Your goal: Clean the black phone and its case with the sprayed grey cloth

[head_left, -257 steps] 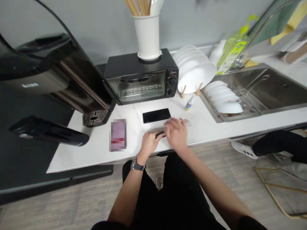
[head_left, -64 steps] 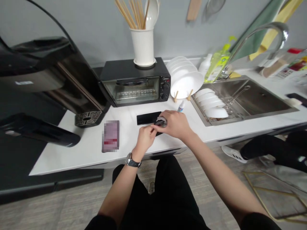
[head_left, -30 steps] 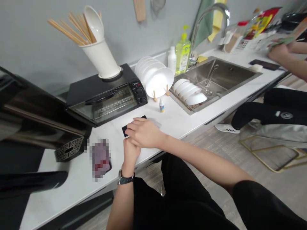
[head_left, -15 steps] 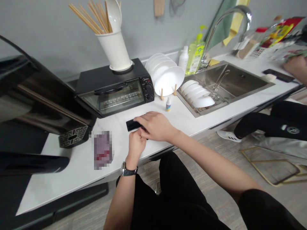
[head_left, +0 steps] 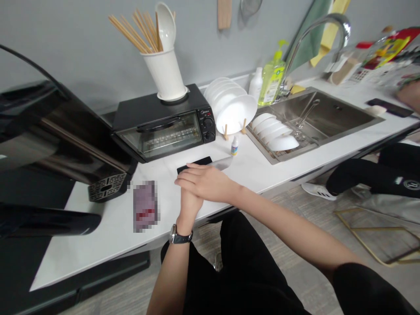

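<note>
My right hand (head_left: pixel 210 181) lies flat over my left hand (head_left: pixel 190 203), its fingers stretched to the left. The left hand's fingers are hidden under it. Just behind both hands a black flat object (head_left: pixel 197 163) rests on the white counter, with a knife blade (head_left: pixel 223 163) reaching right from beside it. The blade's tip is near a small white dropper bottle (head_left: pixel 234 146). Whether the hands touch the black object is unclear. A blurred-out purple packet (head_left: pixel 145 205) lies to the left.
A toaster oven (head_left: pixel 170 131) carries a white utensil holder (head_left: pixel 166 76). White plates (head_left: pixel 234 113) stand in a rack beside the sink (head_left: pixel 337 118), which holds several bowls (head_left: pixel 282 142). A black machine (head_left: pixel 65 131) is at left. Another person's hand (head_left: pixel 408 94) shows at far right.
My right hand has drawn back from the black object and now covers my left hand. The knife blade has come into sight. The whole view has shifted slightly.
</note>
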A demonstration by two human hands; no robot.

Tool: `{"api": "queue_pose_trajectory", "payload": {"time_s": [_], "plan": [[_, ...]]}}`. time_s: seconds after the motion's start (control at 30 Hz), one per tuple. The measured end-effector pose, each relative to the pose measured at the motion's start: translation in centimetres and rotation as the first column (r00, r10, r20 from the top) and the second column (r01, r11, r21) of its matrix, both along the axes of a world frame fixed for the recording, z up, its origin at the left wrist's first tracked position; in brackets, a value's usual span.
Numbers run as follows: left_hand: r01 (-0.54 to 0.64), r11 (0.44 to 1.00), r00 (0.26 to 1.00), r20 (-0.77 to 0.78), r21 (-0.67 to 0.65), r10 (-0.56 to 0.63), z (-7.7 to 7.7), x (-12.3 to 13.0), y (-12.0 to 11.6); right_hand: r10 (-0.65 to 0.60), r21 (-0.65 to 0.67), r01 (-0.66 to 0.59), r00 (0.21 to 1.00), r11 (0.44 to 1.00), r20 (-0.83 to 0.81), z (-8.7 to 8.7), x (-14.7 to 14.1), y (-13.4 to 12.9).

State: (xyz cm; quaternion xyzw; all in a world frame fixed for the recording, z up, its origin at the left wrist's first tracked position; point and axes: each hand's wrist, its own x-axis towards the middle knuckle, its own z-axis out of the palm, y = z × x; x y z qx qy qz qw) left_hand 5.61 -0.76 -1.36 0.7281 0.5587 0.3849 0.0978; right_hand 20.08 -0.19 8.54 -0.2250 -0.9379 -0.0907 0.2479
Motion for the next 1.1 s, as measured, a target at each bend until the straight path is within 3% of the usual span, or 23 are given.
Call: {"api": "queue_pose_trajectory", "payload": {"time_s": [0.1, 0.2, 0.27, 0.37, 0.43, 0.47, 0.57, 0.6, 0.67, 0.73, 0.8, 0.83, 0.9, 1.0, 1.03, 1.1], "plan": [[0.081, 0.994, 0.997, 0.02, -0.07, -0.079, 0.9, 0.2, -0.4, -0.177, -0.106, 0.162, 0.971, 0.981, -0.161, 0.5, 2.1, 0.2], [0.085, 0.991, 0.996, 0.012, -0.107, -0.084, 1.5, 0.4, -0.2, -0.384, -0.221, 0.344, 0.908, 0.912, -0.17, 0.2, 2.2, -0.1], [0.069, 0.991, 0.997, -0.024, -0.116, -0.072, 1.6, 0.4, 0.1, -0.377, -0.179, 0.356, 0.92, 0.917, -0.102, -0.1, 1.3, -0.4], [0.049, 0.993, 0.997, -0.049, -0.107, -0.054, 1.6, 0.3, 0.2, -0.203, -0.072, 0.202, 0.979, 0.977, -0.002, -0.1, 0.2, -0.4], [0.058, 0.992, 0.997, -0.042, -0.109, -0.063, 1.8, 0.2, 0.1, -0.2, -0.124, 0.201, 0.98, 0.972, 0.023, 0.4, 0.7, -0.2], [0.066, 0.991, 0.997, -0.037, -0.113, -0.071, 1.9, 0.3, 0.1, -0.278, -0.188, 0.278, 0.96, 0.942, 0.028, 0.6, 1.2, 0.0], [0.082, 0.989, 0.996, -0.029, -0.119, -0.086, 2.0, 0.6, 0.0, -0.559, -0.329, 0.545, 0.827, 0.771, 0.06, 0.9, 2.5, 0.2], [0.078, 0.991, 0.996, -0.037, -0.112, -0.082, 1.9, 0.8, 0.0, -0.588, -0.325, 0.57, 0.807, 0.755, 0.05, 0.8, 2.6, 0.1], [0.061, 0.994, 0.995, -0.071, -0.091, -0.067, 1.6, 1.2, 0.0, -0.529, -0.253, 0.511, 0.849, 0.822, -0.004, 0.3, 2.2, -0.2], [0.039, 0.997, 0.993, -0.108, -0.073, -0.047, 1.3, 1.4, -0.2, -0.362, -0.139, 0.355, 0.932, 0.925, -0.026, -0.2, 1.6, -0.5], [0.033, 0.997, 0.991, -0.129, -0.071, -0.042, 1.1, 1.3, -0.5, -0.192, -0.074, 0.191, 0.981, 0.979, 0.001, -0.3, 1.4, -0.6], [0.033, 0.997, 0.99, -0.136, -0.071, -0.042, 1.1, 1.2, -0.6, -0.166, -0.081, 0.166, 0.986, 0.983, 0.004, -0.2, 1.6, -0.5], [0.032, 0.997, 0.989, -0.145, -0.065, -0.042, 1.4, 1.1, -0.8, -0.295, -0.176, 0.287, 0.955, 0.942, -0.024, 0.2, 2.3, -0.6], [0.028, 0.999, 0.985, -0.167, -0.043, -0.035, 1.9, 0.9, -0.9, -0.556, -0.321, 0.523, 0.831, 0.79, -0.014, 0.6, 2.8, -1.0], [0.028, 0.999, 0.983, -0.179, -0.042, -0.035, 2.0, 0.9, -0.8, -0.569, -0.317, 0.538, 0.822, 0.781, -0.007, 0.5, 2.7, -1.3], [0.029, 0.998, 0.979, -0.199, -0.055, -0.039, 1.9, 0.9, -0.7, -0.484, -0.238, 0.468, 0.875, 0.851, -0.014, 0.0, 2.0, -1.7]]}}
